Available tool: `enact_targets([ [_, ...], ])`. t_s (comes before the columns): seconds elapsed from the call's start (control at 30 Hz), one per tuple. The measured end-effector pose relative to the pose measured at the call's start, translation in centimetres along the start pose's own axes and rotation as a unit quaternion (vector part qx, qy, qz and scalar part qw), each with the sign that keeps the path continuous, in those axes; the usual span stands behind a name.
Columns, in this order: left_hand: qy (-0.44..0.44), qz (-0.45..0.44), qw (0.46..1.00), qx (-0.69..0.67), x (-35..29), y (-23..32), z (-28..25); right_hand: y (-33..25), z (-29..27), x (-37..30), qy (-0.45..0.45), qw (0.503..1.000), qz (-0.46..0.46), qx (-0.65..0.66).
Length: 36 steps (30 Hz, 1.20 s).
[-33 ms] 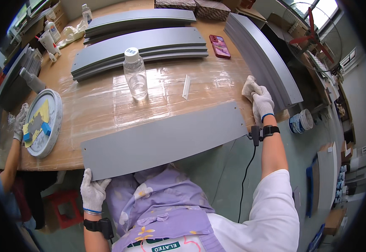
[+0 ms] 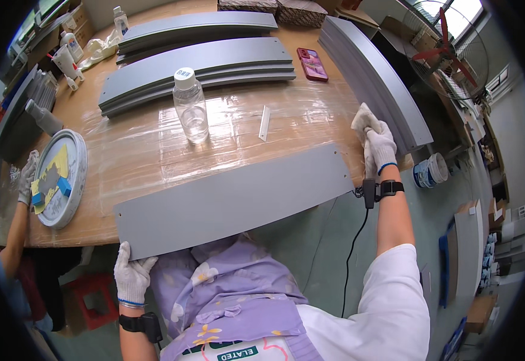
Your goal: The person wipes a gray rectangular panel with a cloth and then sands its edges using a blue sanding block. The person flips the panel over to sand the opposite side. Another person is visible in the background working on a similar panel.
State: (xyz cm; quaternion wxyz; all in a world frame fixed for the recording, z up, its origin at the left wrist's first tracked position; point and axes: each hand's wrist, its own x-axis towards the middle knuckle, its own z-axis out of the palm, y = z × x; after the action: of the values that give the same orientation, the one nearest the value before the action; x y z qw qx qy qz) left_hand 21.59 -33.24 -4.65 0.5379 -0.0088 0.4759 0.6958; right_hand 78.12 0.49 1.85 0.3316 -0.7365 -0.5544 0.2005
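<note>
A flat grey panel [image 2: 232, 201] with small holes at its ends lies slantwise along the table's near edge, jutting out over it. My left hand [image 2: 133, 272], in a white knitted glove, grips the panel's near left corner with the thumb apart from the fingers. Beyond the panel's right end, my gloved right hand [image 2: 382, 144] is closed round a crumpled white cloth [image 2: 365, 119], off the panel and beside a stack of grey curved panels [image 2: 383, 84]. A clear bottle [image 2: 191, 114] with a white cap and a little liquid stands behind the panel, near a small white strip [image 2: 264, 123].
More stacked grey panels [image 2: 196, 66] lie at the back of the table [image 2: 130, 162], with a phone [image 2: 312, 64] beside them. A round white lid [image 2: 73, 198] holds yellow paper and blue blocks. At far left is another person's gloved hand [image 2: 27, 174]. A bucket [image 2: 431, 171] and fan [image 2: 446, 51] stand right.
The cloth in my right hand has shifted slightly and its upper end now sticks up more. My left hand keeps its grip on the panel, and the whole view has moved a little.
</note>
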Motion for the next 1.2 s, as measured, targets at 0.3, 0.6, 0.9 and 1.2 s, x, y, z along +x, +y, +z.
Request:
enact_targets([
  [0.3,0.017,-0.018,0.995,0.101,0.0,0.7,0.6,-2.5,-2.3,-9.1,-0.178,0.952,-0.010,0.248],
  [0.6,0.018,-0.021,0.996,0.080,0.4,0.7,1.5,-15.8,19.9,-31.1,-0.242,0.801,-0.546,-0.049],
  [0.9,0.006,-0.002,0.996,0.093,0.0,0.8,0.4,1.7,1.6,-13.8,0.040,0.921,-0.014,-0.388],
  [1.2,0.029,0.003,0.995,0.100,-0.2,1.1,0.8,-4.3,2.7,-19.0,-0.006,0.903,-0.182,-0.388],
])
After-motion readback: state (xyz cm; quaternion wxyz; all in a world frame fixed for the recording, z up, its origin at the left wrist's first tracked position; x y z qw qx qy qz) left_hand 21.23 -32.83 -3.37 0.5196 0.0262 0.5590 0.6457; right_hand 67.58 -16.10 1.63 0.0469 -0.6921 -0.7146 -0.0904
